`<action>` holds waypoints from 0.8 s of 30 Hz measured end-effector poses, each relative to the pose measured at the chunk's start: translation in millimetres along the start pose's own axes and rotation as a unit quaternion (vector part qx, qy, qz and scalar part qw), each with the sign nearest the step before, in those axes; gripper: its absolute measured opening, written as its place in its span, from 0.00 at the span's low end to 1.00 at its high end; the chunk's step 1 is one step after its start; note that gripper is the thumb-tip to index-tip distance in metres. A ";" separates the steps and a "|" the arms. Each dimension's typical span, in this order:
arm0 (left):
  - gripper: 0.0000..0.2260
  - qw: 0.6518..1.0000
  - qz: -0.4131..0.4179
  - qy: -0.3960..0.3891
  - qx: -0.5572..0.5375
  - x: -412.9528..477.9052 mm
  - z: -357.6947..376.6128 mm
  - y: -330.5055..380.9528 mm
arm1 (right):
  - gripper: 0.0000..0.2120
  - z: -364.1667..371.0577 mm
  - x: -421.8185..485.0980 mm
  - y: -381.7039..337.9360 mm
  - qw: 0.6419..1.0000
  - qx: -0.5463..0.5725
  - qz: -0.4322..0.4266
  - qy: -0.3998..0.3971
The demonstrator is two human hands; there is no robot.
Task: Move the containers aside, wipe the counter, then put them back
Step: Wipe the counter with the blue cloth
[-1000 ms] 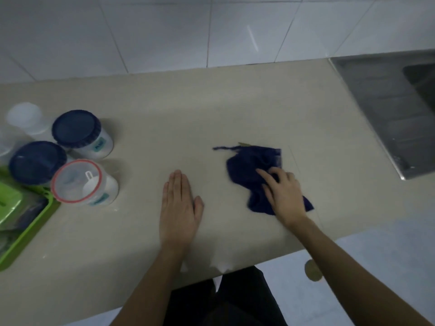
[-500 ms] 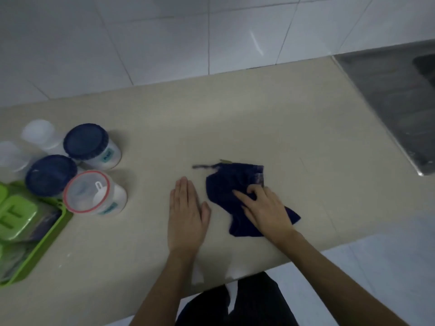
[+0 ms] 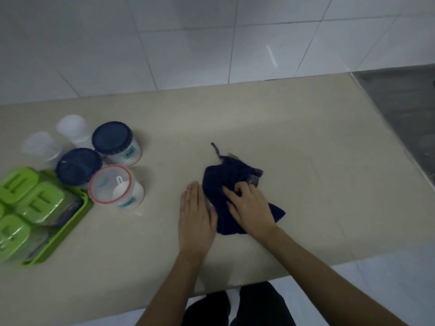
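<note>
A dark blue cloth (image 3: pixel 229 184) lies bunched on the beige counter (image 3: pixel 294 142). My right hand (image 3: pixel 250 209) presses down on the cloth with its fingers curled into the fabric. My left hand (image 3: pixel 196 217) rests flat on the counter just left of the cloth, touching its edge and holding nothing. At the left stand two blue-lidded jars (image 3: pixel 112 137) (image 3: pixel 78 164), a clear jar with a red-rimmed lid (image 3: pixel 110 185) and two white-capped containers (image 3: pixel 71 125) (image 3: pixel 40 144).
A green tray (image 3: pixel 63 234) with green-lidded boxes (image 3: pixel 40 202) sits at the far left, against the jars. A steel sink surround (image 3: pixel 404 109) borders the counter on the right. A white tiled wall runs behind. The counter's front edge is just below my forearms.
My right hand has slid the cloth leftward until it meets my left hand. The view has tilted, bringing more of the green tray into sight. The left hand stayed flat.
</note>
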State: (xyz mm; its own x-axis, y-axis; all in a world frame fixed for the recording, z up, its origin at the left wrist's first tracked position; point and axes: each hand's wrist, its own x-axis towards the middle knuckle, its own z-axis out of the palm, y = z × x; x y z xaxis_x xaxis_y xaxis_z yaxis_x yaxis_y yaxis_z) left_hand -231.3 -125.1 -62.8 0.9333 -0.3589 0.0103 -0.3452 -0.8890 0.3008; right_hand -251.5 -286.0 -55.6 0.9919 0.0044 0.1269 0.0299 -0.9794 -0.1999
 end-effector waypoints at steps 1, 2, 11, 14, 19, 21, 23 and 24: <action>0.25 1.000 -0.005 0.002 0.000 -3.4 -3.0 -6.1 | 0.20 -0.6 2.0 -8.4 1.000 0.005 -0.024 -0.010; 0.25 1.000 -0.010 0.005 -0.002 -8.5 -6.4 -14.7 | 0.20 -3.5 -0.9 -6.4 0.999 0.009 -0.038 -0.016; 0.25 0.998 -0.053 0.042 -0.015 -48.2 -22.3 -71.6 | 0.24 -23.8 -44.7 48.0 0.997 -0.015 0.081 -0.003; 0.25 0.997 -0.060 0.039 -0.002 -48.0 -21.2 -72.6 | 0.23 -8.2 -20.4 -1.3 1.000 0.000 0.031 0.000; 0.25 0.997 -0.061 0.032 -0.021 -51.6 -28.4 -73.7 | 0.20 20.3 17.2 -84.7 0.993 0.026 -0.117 -0.018; 0.25 0.998 -0.055 0.027 -0.018 -51.5 -30.3 -73.0 | 0.19 13.6 18.5 -71.2 0.986 0.027 -0.159 -0.033; 0.25 0.998 -0.064 0.025 -0.003 -51.5 -29.1 -75.6 | 0.19 3.1 8.8 -32.5 0.982 0.010 -0.182 -0.049; 0.25 0.997 -0.066 0.025 0.001 -51.5 -28.4 -76.0 | 0.19 -3.6 -0.3 -6.5 0.984 -0.001 -0.171 -0.049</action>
State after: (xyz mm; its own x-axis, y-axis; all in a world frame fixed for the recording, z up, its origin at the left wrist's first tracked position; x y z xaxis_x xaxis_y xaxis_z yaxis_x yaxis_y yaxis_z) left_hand -250.3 -31.0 -59.1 0.9745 -0.2235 0.0174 -0.2183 -0.9284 0.3008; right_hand -252.4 -280.4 -50.9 0.9313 0.3527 0.0913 0.3633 -0.9178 -0.1600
